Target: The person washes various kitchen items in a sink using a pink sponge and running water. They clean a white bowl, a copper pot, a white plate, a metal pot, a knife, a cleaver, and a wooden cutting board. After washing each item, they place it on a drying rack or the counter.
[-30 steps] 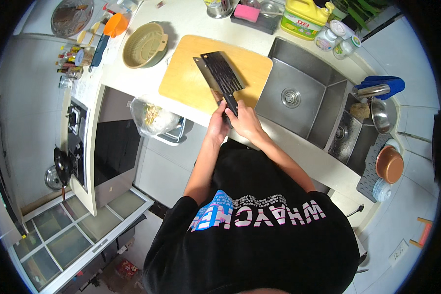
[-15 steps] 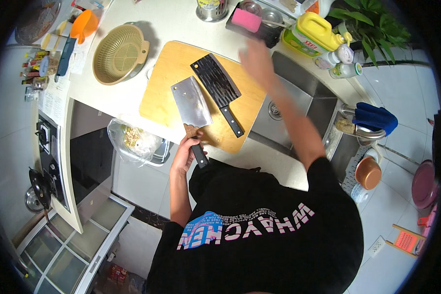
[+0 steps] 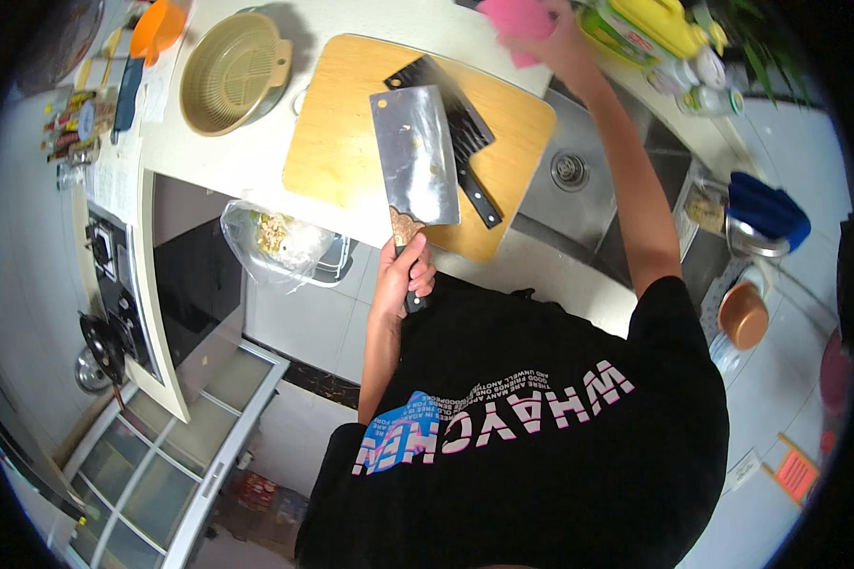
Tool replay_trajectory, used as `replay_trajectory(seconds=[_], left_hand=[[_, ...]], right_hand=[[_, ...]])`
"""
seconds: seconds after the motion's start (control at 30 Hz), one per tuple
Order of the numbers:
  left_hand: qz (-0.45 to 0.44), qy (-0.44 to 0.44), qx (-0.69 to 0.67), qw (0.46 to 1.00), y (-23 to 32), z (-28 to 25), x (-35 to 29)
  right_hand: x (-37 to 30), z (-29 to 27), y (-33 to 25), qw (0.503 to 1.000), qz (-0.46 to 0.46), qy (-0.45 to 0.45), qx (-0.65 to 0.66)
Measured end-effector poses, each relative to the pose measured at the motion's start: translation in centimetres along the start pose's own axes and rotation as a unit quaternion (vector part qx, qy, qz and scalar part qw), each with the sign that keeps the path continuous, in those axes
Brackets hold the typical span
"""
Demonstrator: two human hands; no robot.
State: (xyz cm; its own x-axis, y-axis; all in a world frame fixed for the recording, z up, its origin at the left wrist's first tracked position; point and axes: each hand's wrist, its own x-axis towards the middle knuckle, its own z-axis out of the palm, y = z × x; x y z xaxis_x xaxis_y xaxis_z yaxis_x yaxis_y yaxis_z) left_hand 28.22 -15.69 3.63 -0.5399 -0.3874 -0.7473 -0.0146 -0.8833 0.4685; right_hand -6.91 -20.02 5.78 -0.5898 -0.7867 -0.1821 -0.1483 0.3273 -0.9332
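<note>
My left hand is wrapped round the black handle of a silver cleaver. Its wide blade points away from me, over the board, and has smudges on it. Under it, partly covered, a second cleaver with a black textured blade lies on the wooden cutting board. At the far right, beyond the sink, my right hand grips a pink sponge; the sponge and fingers are slightly blurred.
A steel sink lies right of the board, with a yellow jug and bottles behind it. A tan colander stands to the left. Below the counter edge hangs a plastic bag of scraps. A blue cloth hangs at right.
My right hand has reached the pink sponge and closed on it. My left hand has raised the silver cleaver, which now overlaps the black one. The whole view has shifted.
</note>
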Motion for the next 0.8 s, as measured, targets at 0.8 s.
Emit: replay_trajectory(seconds=[0.8], left_hand=[[-0.138,-0.111,0.303,0.936,-11.2,17.4,6.3]], right_hand=[[-27.3,-28.7,22.1,0.856,-0.03,0.505,0.11]])
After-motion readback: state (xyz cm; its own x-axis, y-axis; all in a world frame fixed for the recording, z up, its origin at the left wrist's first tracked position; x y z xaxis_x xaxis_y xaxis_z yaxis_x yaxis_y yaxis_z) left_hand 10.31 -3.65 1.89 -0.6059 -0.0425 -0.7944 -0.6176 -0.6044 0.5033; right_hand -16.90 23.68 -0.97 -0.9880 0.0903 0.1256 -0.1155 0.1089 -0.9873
